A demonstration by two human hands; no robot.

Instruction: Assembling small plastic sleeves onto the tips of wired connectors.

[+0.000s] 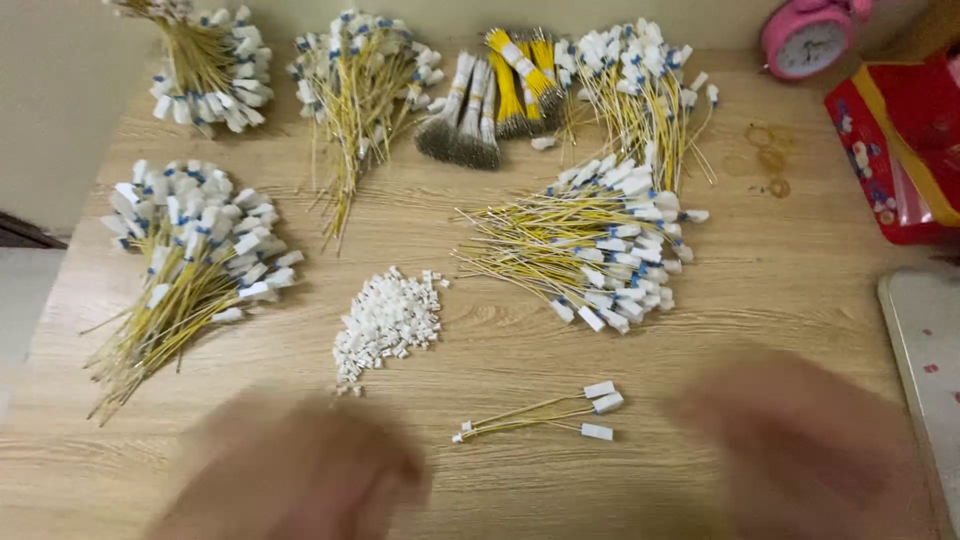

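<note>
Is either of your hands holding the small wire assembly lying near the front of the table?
No, the wire assembly lies alone on the table between the left hand and right hand.

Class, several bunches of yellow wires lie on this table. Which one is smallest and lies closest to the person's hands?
The small wire set between the left hand and right hand: only three white-tagged wires joined at one end, while the others are thick heaps farther back.

This looks like piecework done at home rather than in a factory: a wood-grain table (800, 290) against a plain wall is covered with bundles of yellow wires (590, 250) and a heap of small white plastic connectors (388, 320), while a pink alarm clock (808, 36) and a red patterned box (900, 150) stand at the corner.
</note>
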